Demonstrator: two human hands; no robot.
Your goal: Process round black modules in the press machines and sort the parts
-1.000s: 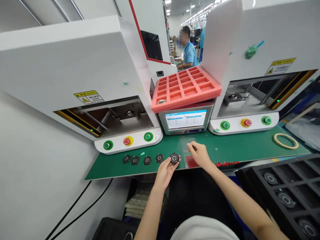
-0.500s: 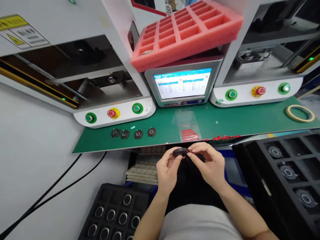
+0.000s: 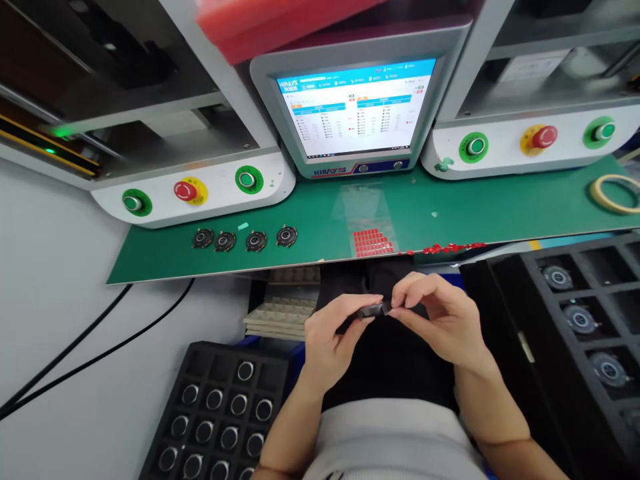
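My left hand (image 3: 326, 343) pinches a dark watch case (image 3: 371, 311) edge-on between thumb and fingers, above my lap and just in front of the bench edge. At the right end of the case, my right hand (image 3: 443, 321) has its thumb and fingertips pressed together. Whatever is between those tips is too small to make out. On the green bench top beyond lie several round black watch backs (image 3: 256, 241) in a row, left of my hands. A clear bag with a sheet of small red stickers (image 3: 373, 243) lies straight ahead.
Loose red bits (image 3: 453, 248) line the bench edge. A monitor (image 3: 360, 110) stands between two button panels (image 3: 195, 192). Black foam trays hold watch parts, one tray (image 3: 213, 407) low left, another tray (image 3: 575, 293) at right. A tape roll (image 3: 597, 193) lies far right.
The view has tilted down and closer to the bench. Both hands still hold at the watch case. A red bit seen at my right fingertips earlier no longer shows.
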